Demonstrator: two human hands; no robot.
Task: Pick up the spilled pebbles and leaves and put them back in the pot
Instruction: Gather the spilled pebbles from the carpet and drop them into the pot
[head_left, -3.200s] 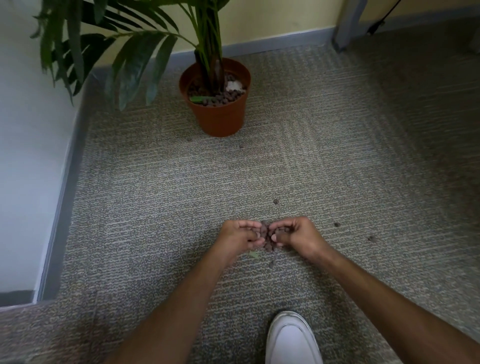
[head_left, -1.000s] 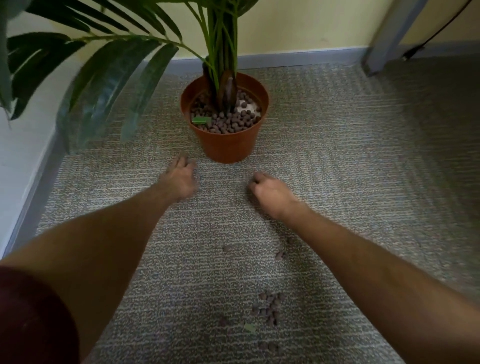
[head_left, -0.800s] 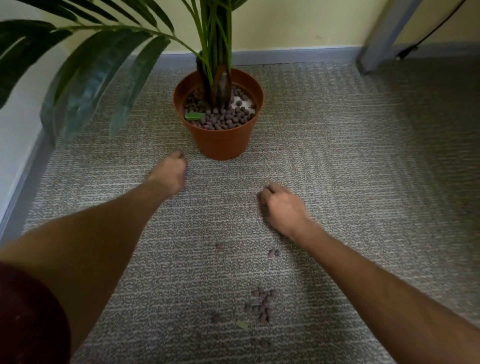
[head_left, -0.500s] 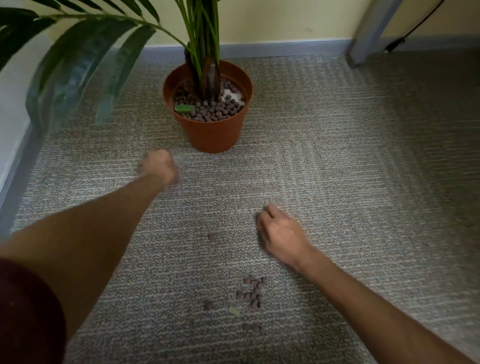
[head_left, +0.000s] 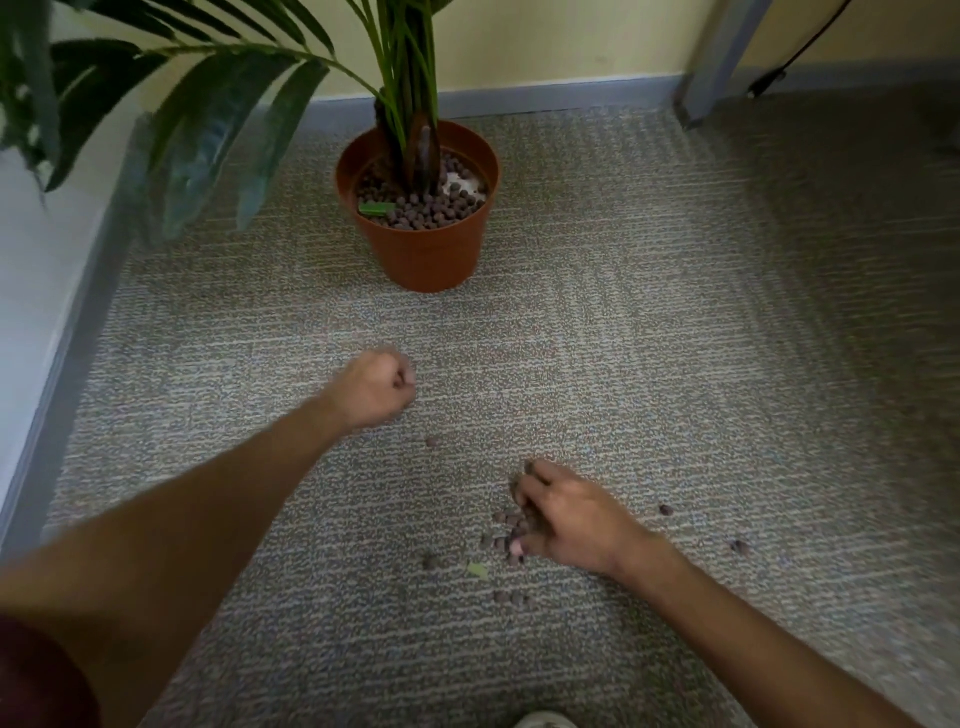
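Observation:
An orange pot (head_left: 423, 257) with a palm stands on the carpet near the back wall, filled with brown pebbles and a green leaf piece (head_left: 377, 209). A cluster of spilled pebbles (head_left: 500, 530) lies in front of me, with a small leaf scrap (head_left: 478, 571) beside it. My right hand (head_left: 569, 519) is on the cluster, its fingers and thumb curled round some pebbles. My left hand (head_left: 376, 387) hovers as a fist between pot and cluster, and a dark bit like a pebble shows inside the curl.
Single pebbles lie scattered on the carpet (head_left: 431, 441), two off to the right (head_left: 666, 509) and others near the cluster (head_left: 430, 560). Palm fronds (head_left: 223, 119) hang over the left. A white wall runs along the left, a metal leg (head_left: 711, 62) stands at the back right, my shoe (head_left: 545, 719) below.
Both hands pulled back from beside the pot. The right hand came down onto the pebble cluster and the left closed into a fist and moved toward the middle.

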